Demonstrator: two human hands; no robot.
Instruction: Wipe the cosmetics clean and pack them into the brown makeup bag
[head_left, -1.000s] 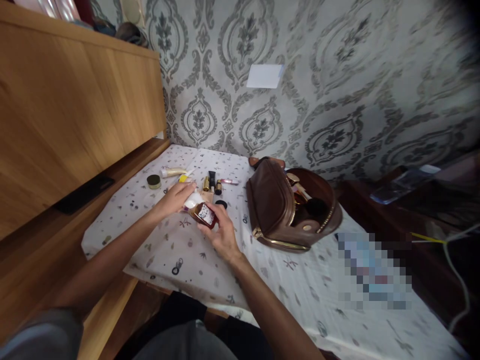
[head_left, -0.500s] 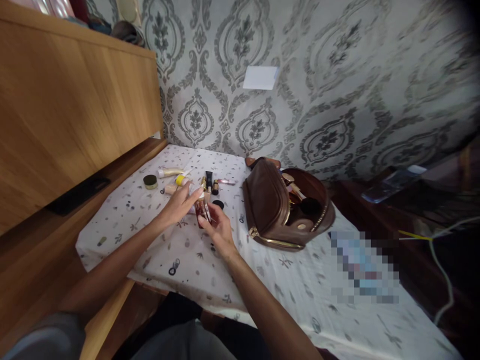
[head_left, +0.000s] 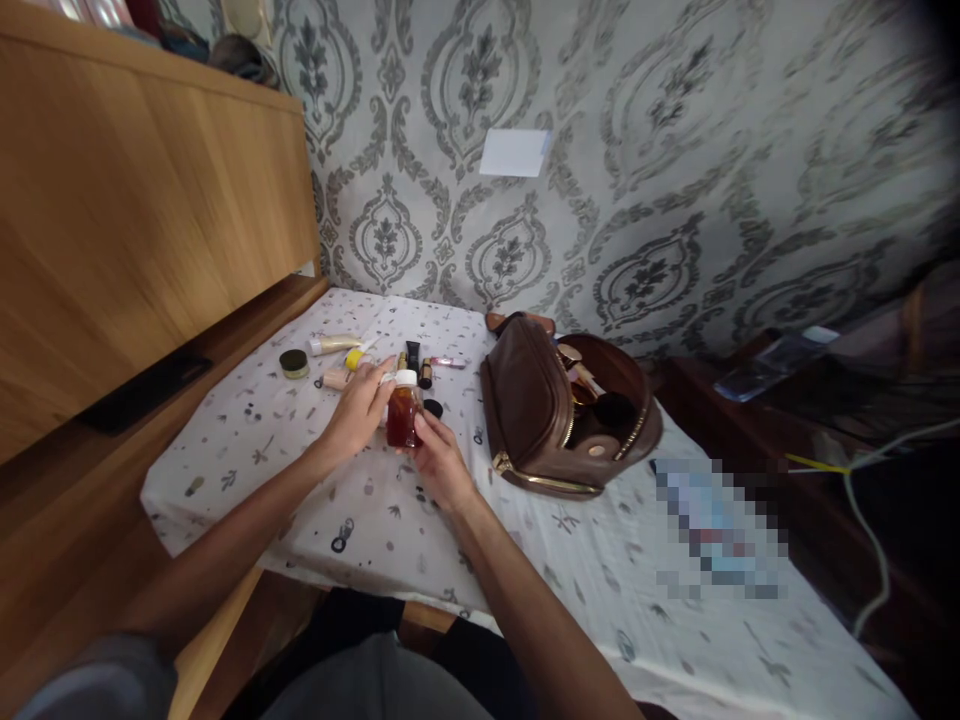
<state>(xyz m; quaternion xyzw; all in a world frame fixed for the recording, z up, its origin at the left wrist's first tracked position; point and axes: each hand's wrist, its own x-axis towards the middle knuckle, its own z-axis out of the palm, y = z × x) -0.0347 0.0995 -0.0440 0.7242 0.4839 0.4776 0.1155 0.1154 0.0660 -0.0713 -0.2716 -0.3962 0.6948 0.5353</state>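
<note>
A small clear bottle of reddish-brown liquid [head_left: 403, 420] with a white cap is held upright above the cloth between both hands. My right hand [head_left: 442, 455] grips its lower right side, thumb against the glass. My left hand [head_left: 358, 412] is closed at the upper left of the bottle, fingertips at the white cap [head_left: 406, 378]. Just beyond the hands lie a yellow-capped tube [head_left: 355, 358], a pale tube [head_left: 335, 344], a black tube [head_left: 413, 353], a small black-capped bottle [head_left: 426, 373] and a pink slim tube [head_left: 448, 362].
To the right an open brown leather bag [head_left: 529, 410] holds brushes and cosmetics. A dark-lidded jar [head_left: 294, 364] sits at left on the patterned cloth [head_left: 262, 480]. A wooden cabinet [head_left: 157, 200] overhangs the left side; a papered wall [head_left: 450, 220] rises behind. A blurred-out item [head_left: 720, 535] lies at right.
The bottle has turned from a tilt to upright, its liquid and white cap now plainly visible. Both hands stay on it. The whole view has shifted slightly.
</note>
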